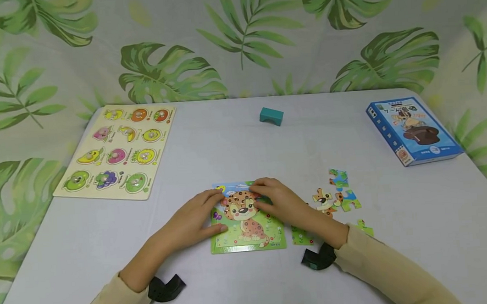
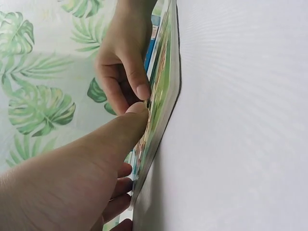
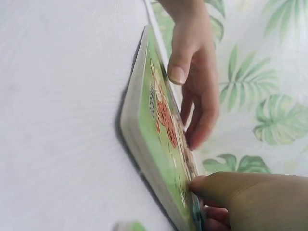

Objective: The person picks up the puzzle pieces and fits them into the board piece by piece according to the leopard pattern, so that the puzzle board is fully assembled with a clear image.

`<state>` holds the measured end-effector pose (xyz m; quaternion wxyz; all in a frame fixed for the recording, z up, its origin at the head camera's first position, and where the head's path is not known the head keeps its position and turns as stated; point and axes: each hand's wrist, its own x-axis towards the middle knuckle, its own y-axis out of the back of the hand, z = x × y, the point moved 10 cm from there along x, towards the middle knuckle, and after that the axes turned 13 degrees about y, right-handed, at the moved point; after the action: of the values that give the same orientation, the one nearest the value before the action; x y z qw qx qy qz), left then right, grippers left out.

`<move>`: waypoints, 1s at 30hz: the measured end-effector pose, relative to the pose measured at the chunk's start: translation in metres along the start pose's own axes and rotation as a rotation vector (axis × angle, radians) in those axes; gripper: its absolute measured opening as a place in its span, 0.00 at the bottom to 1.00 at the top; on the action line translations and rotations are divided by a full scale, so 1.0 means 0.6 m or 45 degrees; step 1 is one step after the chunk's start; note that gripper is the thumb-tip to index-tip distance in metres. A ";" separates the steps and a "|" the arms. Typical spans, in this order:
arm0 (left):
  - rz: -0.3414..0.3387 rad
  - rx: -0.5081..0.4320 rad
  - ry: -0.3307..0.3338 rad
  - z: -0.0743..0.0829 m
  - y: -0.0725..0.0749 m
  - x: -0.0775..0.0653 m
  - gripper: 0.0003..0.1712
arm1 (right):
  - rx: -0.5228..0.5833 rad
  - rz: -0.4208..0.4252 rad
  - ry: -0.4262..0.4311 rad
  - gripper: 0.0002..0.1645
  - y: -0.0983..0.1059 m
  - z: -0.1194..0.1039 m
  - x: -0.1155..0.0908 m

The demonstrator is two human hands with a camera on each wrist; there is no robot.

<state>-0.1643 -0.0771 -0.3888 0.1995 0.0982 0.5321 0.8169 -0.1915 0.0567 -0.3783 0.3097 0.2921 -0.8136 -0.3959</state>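
Observation:
A jigsaw puzzle [image 1: 253, 229] with a spotted leopard cub on green grass lies flat in a thin board on the table, nearly filled with pieces. My left hand [image 1: 193, 216] rests at its left side, thumb on the lower picture and fingertips near the upper left corner. From the right, my right hand [image 1: 285, 202] reaches over the upper right part, with fingertips and thumb touching the picture beside the leopard's head. The palm and forearm hide the board's right edge. In the right wrist view the right thumb [image 3: 199, 184] presses against the picture surface.
Loose puzzle pieces [image 1: 348, 200] lie to the right, some partly beneath my right forearm. A fruit peg board [image 1: 156, 192] sits at the left, a teal arch block [image 1: 271, 115] at the back, and a blue box [image 1: 416, 131] at the right. Leaf-print cloth hangs behind the table.

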 end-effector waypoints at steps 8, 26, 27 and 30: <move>0.016 0.101 -0.013 0.000 -0.009 0.011 0.38 | -0.056 -0.026 0.100 0.21 -0.007 -0.015 0.013; 0.085 0.121 -0.068 0.011 -0.002 0.019 0.37 | -0.052 -0.019 0.006 0.25 -0.008 -0.004 0.005; 0.082 0.124 -0.063 0.010 -0.003 0.019 0.37 | -0.053 -0.038 -0.005 0.27 -0.010 -0.003 0.004; 0.071 0.126 -0.053 0.008 -0.006 0.020 0.37 | -0.048 -0.120 -0.022 0.33 -0.018 -0.004 0.002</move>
<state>-0.1723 -0.0670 -0.3908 0.1827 0.1398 0.5647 0.7926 -0.1881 0.0491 -0.3859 0.2892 0.3207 -0.7940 -0.4279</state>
